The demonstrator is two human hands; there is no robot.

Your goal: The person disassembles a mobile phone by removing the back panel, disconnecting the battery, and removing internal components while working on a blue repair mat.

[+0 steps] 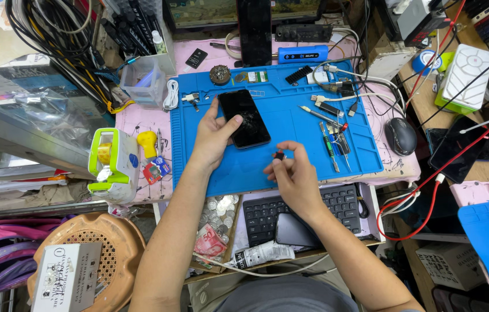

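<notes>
Smartphone [244,118], black with a cracked screen, lies on the blue repair mat [290,156] at centre frame, steadied by the left hand [213,136], thumb on the glass and fingers curled around its edge. The right hand [293,173] pinches a small dark part [280,155] between its fingertips, just below the phone. This looks like repair work in hand; placing something so tiny calls for precise aim. What the part is cannot be made out.
</notes>
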